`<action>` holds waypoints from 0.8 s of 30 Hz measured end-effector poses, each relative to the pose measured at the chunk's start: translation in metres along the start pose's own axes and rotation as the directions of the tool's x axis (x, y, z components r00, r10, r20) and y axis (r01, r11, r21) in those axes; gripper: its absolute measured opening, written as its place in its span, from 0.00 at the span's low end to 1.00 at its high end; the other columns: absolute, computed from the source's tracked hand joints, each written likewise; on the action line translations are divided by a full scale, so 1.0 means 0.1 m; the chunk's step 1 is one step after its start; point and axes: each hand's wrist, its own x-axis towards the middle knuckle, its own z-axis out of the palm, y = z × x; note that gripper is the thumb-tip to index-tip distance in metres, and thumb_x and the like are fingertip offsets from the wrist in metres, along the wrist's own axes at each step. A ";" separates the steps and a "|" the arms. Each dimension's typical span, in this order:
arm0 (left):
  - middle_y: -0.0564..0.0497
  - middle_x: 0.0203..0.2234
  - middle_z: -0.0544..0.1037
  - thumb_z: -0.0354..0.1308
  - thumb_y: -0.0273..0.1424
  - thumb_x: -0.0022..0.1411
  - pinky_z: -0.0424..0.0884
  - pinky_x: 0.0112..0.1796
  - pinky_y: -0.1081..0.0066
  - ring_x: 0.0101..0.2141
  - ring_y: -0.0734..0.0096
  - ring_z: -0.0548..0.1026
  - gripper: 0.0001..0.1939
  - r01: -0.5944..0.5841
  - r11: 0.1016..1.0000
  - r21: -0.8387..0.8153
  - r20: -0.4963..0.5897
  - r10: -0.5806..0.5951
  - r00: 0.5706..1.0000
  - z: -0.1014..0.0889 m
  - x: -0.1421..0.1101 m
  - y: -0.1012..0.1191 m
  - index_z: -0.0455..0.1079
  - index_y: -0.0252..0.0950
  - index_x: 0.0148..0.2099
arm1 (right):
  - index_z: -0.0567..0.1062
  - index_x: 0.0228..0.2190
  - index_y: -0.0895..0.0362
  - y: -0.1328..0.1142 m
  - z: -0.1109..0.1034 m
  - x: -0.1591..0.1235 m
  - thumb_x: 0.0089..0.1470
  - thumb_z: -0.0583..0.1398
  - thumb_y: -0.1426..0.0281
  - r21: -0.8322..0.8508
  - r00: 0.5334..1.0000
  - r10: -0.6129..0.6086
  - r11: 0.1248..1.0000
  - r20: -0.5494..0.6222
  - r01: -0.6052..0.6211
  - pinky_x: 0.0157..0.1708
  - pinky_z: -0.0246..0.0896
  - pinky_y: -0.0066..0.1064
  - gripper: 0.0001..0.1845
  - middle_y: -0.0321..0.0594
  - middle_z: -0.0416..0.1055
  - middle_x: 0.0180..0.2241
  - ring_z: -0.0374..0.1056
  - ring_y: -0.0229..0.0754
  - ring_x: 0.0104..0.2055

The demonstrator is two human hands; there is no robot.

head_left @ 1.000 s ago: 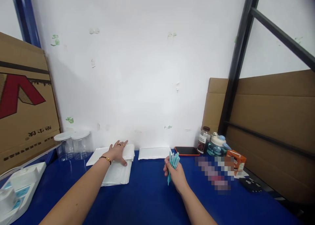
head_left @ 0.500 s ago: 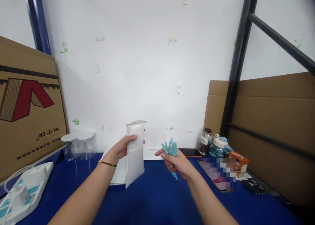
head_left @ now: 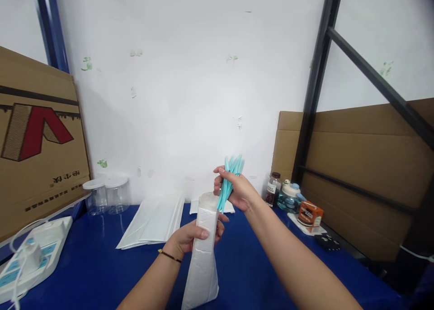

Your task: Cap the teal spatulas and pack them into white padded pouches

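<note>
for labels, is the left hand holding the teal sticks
No, the right hand holds the teal sticks, the left hand a white pouch.

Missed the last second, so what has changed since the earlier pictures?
The left hand has lifted a white envelope off the pile and brought it right and nearer. The right hand has carried the teal sticks up and left to the envelope's top end, still gripping them. The clear jars and power strip stayed put.

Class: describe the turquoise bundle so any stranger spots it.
Start at the blue table below the white wall. Above it, the right hand grips a bundle of slim sticks. Turquoise marks them out from the white pouch in the left hand.
</note>
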 end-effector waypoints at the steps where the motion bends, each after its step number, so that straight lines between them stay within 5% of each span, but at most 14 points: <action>1: 0.48 0.34 0.67 0.62 0.34 0.40 0.61 0.32 0.74 0.31 0.74 0.65 0.36 0.005 1.000 -0.007 0.011 -0.004 1.000 -0.01 0.01 0.00 0.62 0.31 0.53 | 0.70 0.31 0.57 -0.01 0.02 0.01 0.48 0.62 0.65 0.037 0.999 -0.021 0.999 -0.032 0.022 0.29 0.63 0.32 0.10 0.34 0.69 0.20 0.65 0.36 0.22; 5: 0.47 0.36 0.67 0.62 0.33 0.38 0.60 0.33 0.73 0.32 0.73 0.65 0.38 0.033 0.999 -0.011 0.044 -0.032 0.998 0.00 0.06 0.02 0.61 0.31 0.55 | 0.69 0.29 0.56 -0.01 0.09 0.01 0.48 0.61 0.63 0.004 0.989 -0.106 0.994 -0.107 0.107 0.37 0.63 0.38 0.10 0.34 0.71 0.21 0.69 0.39 0.25; 10: 0.48 0.35 0.66 0.62 0.31 0.36 0.60 0.34 0.73 0.33 0.72 0.65 0.40 0.012 0.999 -0.038 0.081 -0.009 0.997 0.04 0.12 0.02 0.61 0.30 0.55 | 0.73 0.29 0.58 0.03 0.13 -0.15 0.49 0.59 0.56 -0.460 0.984 -0.167 0.880 -0.055 0.123 0.47 0.54 0.38 0.16 0.43 0.76 0.35 0.67 0.47 0.43; 18: 0.48 0.34 0.65 0.61 0.28 0.33 0.59 0.35 0.72 0.33 0.72 0.63 0.42 -0.041 0.989 -0.141 0.144 0.062 0.988 0.01 0.21 -0.02 0.60 0.28 0.56 | 0.76 0.29 0.58 -0.07 0.01 -0.23 0.52 0.55 0.55 -0.405 0.992 0.028 0.914 0.119 0.023 0.46 0.55 0.36 0.19 0.43 0.66 0.51 0.63 0.48 0.49; 24: 0.48 0.33 0.66 0.61 0.30 0.33 0.58 0.34 0.72 0.32 0.71 0.63 0.40 -0.026 0.989 -0.143 0.224 0.058 0.973 0.05 0.27 0.00 0.61 0.29 0.54 | 0.77 0.39 0.53 -0.05 -0.06 -0.23 0.49 0.59 0.57 -0.576 0.957 0.206 0.816 0.203 -0.053 0.37 0.61 0.30 0.18 0.39 0.61 0.54 0.63 0.45 0.47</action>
